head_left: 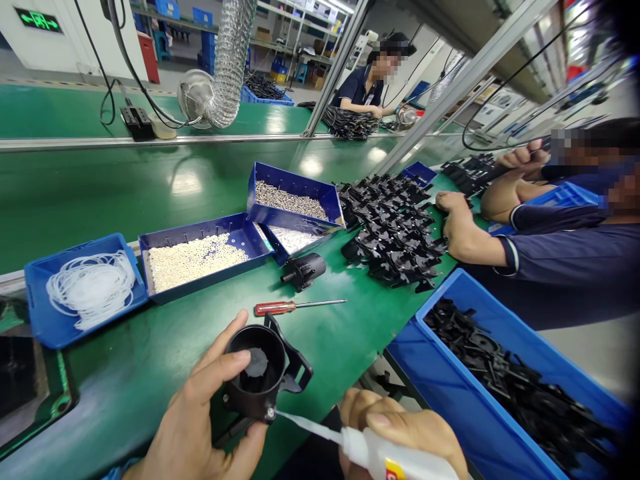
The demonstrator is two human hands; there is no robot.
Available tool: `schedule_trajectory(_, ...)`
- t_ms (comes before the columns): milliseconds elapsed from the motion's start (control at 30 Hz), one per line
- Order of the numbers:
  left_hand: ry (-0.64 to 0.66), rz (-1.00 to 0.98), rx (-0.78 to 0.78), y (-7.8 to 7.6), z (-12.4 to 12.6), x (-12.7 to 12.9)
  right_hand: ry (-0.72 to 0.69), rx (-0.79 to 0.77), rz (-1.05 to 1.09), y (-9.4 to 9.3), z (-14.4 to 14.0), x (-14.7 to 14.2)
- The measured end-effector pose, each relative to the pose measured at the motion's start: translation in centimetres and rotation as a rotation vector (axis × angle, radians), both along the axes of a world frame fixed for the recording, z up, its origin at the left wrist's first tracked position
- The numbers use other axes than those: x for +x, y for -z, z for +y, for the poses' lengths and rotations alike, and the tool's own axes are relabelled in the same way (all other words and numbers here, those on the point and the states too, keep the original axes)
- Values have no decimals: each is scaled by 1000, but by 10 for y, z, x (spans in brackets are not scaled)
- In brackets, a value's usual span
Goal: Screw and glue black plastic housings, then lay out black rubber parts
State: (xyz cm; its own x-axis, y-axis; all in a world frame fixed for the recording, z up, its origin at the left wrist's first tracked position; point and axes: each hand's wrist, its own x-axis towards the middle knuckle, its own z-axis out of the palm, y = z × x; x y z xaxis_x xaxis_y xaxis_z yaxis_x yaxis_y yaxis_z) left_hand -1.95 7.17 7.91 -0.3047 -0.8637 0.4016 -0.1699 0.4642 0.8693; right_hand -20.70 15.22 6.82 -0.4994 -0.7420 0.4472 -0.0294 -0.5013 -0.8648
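Observation:
My left hand (pixel 200 413) grips a black plastic housing (pixel 257 397), a round cup shape with a bracket on its right side. The housing's open end faces up toward me, and a round disc shows inside. In my right hand (pixel 400 427) is a white glue bottle (pixel 395 460) with a long thin nozzle. The nozzle's tip is at a small metal screw (pixel 271 413) low on the housing's rim. Beyond my hands lie a red-handled screwdriver (pixel 280 308) and another black housing (pixel 305 272).
Blue trays hold white tubing (pixel 93 287), cream rings (pixel 195 260) and metal screws (pixel 290 200). Many black parts (pixel 395 227) are massed at the right, beside a co-worker's arm (pixel 470 233). A blue crate (pixel 450 373) of black parts stands at the table's right edge.

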Motion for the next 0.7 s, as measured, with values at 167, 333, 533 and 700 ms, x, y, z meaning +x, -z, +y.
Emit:
schedule_trajectory(167, -5, -25, 15, 2, 0, 1, 6, -15, 3, 0, 0, 0)
schedule_trajectory(333, 6, -14, -15, 0, -1, 0, -17, 10, 11, -2, 3, 0)
schedule_trajectory(533, 1, -28, -35, -3, -2, -2, -7, 16, 13, -1, 2, 0)
schedule_trajectory(700, 6, -30, -51, -3, -2, -2, 8, -13, 9, 3, -1, -1)
